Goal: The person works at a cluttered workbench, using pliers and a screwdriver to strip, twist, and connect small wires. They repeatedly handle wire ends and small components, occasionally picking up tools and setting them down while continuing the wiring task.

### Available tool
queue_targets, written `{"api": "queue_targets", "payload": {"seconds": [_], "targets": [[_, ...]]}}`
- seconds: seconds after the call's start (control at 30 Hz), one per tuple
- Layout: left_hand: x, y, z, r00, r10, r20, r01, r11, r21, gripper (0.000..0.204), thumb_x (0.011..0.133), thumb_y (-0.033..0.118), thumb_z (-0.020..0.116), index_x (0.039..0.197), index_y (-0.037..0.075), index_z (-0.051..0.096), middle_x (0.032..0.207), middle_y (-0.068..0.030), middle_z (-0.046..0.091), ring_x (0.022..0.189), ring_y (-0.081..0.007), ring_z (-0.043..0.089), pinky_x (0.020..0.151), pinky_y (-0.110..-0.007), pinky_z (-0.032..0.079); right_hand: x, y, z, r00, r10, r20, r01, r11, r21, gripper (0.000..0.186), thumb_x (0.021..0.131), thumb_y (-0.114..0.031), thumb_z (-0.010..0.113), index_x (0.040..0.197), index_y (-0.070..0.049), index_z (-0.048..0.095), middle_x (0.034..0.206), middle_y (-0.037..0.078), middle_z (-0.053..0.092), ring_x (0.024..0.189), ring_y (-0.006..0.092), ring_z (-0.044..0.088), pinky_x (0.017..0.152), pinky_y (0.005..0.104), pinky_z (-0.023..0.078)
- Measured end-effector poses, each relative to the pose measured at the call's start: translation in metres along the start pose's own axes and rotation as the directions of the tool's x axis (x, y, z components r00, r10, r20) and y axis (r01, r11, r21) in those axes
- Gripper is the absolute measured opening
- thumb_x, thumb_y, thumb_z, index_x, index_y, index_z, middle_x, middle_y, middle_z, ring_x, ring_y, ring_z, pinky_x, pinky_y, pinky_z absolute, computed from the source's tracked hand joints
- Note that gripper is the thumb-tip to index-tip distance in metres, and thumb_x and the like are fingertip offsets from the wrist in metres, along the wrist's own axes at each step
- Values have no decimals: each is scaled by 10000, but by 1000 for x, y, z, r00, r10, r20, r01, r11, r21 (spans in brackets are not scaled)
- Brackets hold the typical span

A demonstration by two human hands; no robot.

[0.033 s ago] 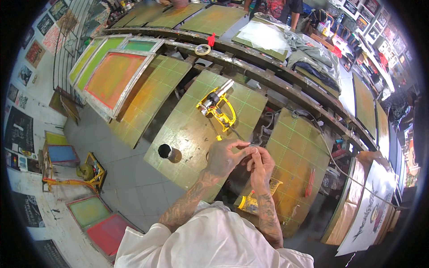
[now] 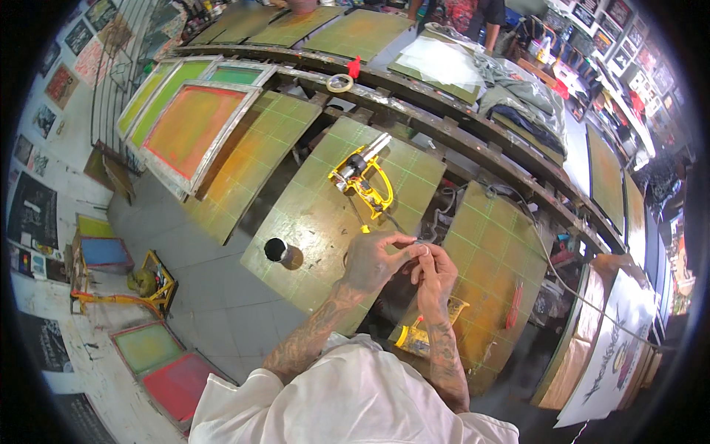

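My left hand (image 2: pixel 370 260) and my right hand (image 2: pixel 436 275) meet over the gap between two greenish boards. Thumbs and fingertips of both are pinched together on something small and thin, too small to name. Beyond them, on the middle board (image 2: pixel 325 192), lies an opened yellow heat gun (image 2: pixel 362 177) with its silver barrel and inner parts bare. A dark cord runs from it toward my fingers. A screwdriver with a yellow handle (image 2: pixel 364 229) rests just past my left hand. To the left stands a dark hollow cylinder (image 2: pixel 275 250). A yellow casing piece (image 2: pixel 414 339) is partly hidden by my right forearm.
Framed printing screens (image 2: pixel 191 137) lean over the board at left. A metal rail carries a tape roll (image 2: pixel 339 83). On the right board (image 2: pixel 488 251) lies a slim red thing (image 2: pixel 513 305). A cable (image 2: pixel 555 270) crosses the right side. Another person (image 2: pixel 473 18) stands across the rail.
The whole view has shifted very slightly. Both hands keep the same pinch, and nothing on the boards has visibly moved.
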State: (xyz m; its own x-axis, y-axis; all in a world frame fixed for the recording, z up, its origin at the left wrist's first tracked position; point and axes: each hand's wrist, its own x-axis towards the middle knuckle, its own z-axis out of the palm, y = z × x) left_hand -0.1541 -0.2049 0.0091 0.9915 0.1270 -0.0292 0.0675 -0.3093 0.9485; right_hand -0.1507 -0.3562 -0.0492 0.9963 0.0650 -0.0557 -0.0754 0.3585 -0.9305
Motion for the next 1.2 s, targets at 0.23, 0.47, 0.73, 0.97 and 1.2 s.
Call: {"api": "queue_targets", "payload": {"seconds": [0.23, 0.47, 0.73, 0.97, 1.2], "targets": [[-6, -34, -1, 997, 69, 47, -71, 997, 40, 294, 966, 345, 724, 1042, 72, 805, 833, -99, 781, 734, -148, 731, 666, -302, 558, -10, 3, 4, 998, -50, -33, 41, 974, -223, 190, 1056, -153, 634, 1000, 24, 674, 793, 32, 647, 601, 73, 536, 549, 235, 426], [-25, -72, 23, 927, -48, 371, -63, 957, 283, 330, 997, 395, 635, 958, 71, 686, 736, -141, 679, 684, -292, 692, 609, -430, 504, -51, 51, -30, 989, -15, -148, -31, 953, -300, 189, 1044, -199, 636, 974, -23, 637, 767, 33, 633, 629, 86, 575, 557, 251, 453], [-23, -87, 52, 921, 30, 387, 124, 922, -366, 355, 1071, 361, 570, 873, 68, 601, 736, 81, 424, 686, -62, 399, 602, -279, 359, -23, 42, -52, 967, -182, 176, 253, 736, -628, 298, 1084, -250, 550, 909, -9, 573, 688, 162, 530, 576, 273, 535, 555, 415, 431], [-23, -104, 87, 982, -66, 177, 141, 879, -455, 353, 1067, 314, 559, 807, 82, 503, 780, 92, 382, 746, -40, 351, 626, -257, 304, 10, 29, -49, 892, -331, 309, 436, 445, -782, 360, 1102, -198, 488, 796, -11, 528, 629, 202, 475, 527, 348, 479, 528, 451, 383], [-3, -111, 108, 1000, -7, 12, 12, 875, -484, 351, 1060, 293, 563, 791, 83, 484, 773, 91, 371, 726, -41, 347, 612, -261, 298, 42, 39, -50, 948, -288, 139, 280, 539, -794, 388, 1090, -221, 522, 776, 7, 512, 627, 215, 462, 514, 327, 457, 529, 457, 368]]}}
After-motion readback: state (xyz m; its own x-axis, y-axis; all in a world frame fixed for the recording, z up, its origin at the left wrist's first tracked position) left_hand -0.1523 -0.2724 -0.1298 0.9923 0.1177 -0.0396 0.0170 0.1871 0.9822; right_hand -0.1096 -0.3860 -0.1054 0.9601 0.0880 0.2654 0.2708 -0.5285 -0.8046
